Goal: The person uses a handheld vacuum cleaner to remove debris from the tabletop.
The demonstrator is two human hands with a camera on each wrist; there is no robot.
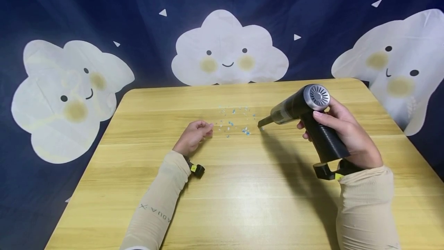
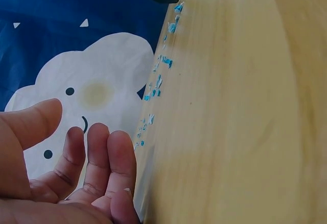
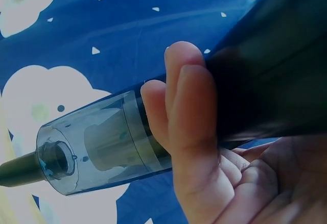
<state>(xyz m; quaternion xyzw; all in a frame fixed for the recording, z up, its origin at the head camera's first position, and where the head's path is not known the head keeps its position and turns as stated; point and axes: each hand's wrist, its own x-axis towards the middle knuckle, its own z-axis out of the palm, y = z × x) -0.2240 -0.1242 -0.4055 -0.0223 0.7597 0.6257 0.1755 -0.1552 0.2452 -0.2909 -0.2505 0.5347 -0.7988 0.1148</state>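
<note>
My right hand [image 1: 341,126] grips the black handle of a handheld vacuum cleaner [image 1: 324,138], its fingers wrapped round it in the right wrist view. The narrow nozzle [image 1: 265,121] slants down to the left, its tip right at the tabletop beside the scraps. Through the clear dust cup [image 3: 87,142] a filter and a few small bits show. Blue and white paper scraps [image 1: 246,131] lie scattered between the nozzle and my left hand [image 1: 194,136]. That hand is held low at the scraps' left side, fingers loosely bent and holding nothing in the left wrist view [image 2: 97,168].
The wooden table [image 1: 229,200] has rounded far corners and a far edge behind the scraps. Beyond it hangs a dark blue curtain [image 1: 138,7] printed with smiling clouds. Each wrist wears a black camera mount [image 1: 197,170].
</note>
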